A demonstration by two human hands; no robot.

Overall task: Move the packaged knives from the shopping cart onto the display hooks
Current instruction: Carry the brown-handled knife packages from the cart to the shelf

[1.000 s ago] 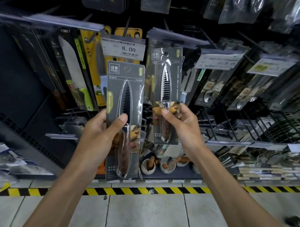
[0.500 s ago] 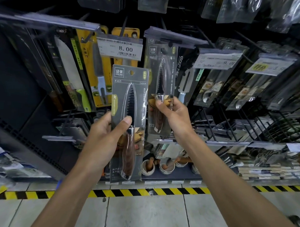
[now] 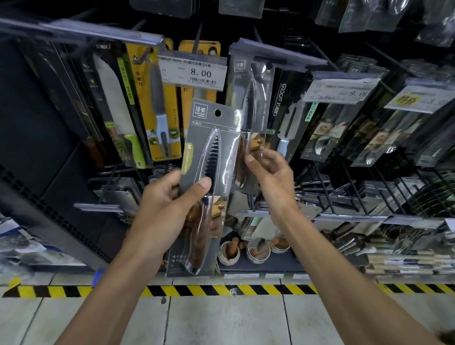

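My left hand (image 3: 166,209) grips a grey packaged knife (image 3: 209,151) by its middle, thumb on the front, upright in front of the display. The knife has a serrated blade and a brown wooden handle. Just behind and to the right, an identical packaged knife (image 3: 252,95) hangs on a display hook (image 3: 262,62) under a clear label strip. My right hand (image 3: 270,179) has its thumb in front of and its fingers behind that hung package's lower part, in a loose pinch. The shopping cart is out of view.
Yellow packaged knives (image 3: 159,105) hang left of the hook, behind an 8.00 price tag (image 3: 192,73). More packaged utensils (image 3: 333,129) fill hooks to the right. Small mortars (image 3: 228,252) sit on the low shelf. Yellow-black tape (image 3: 217,290) lines the floor.
My right hand pushed its package back onto the hook and its grip has loosened. My left hand has raised its package and brought it right, toward the same hook.
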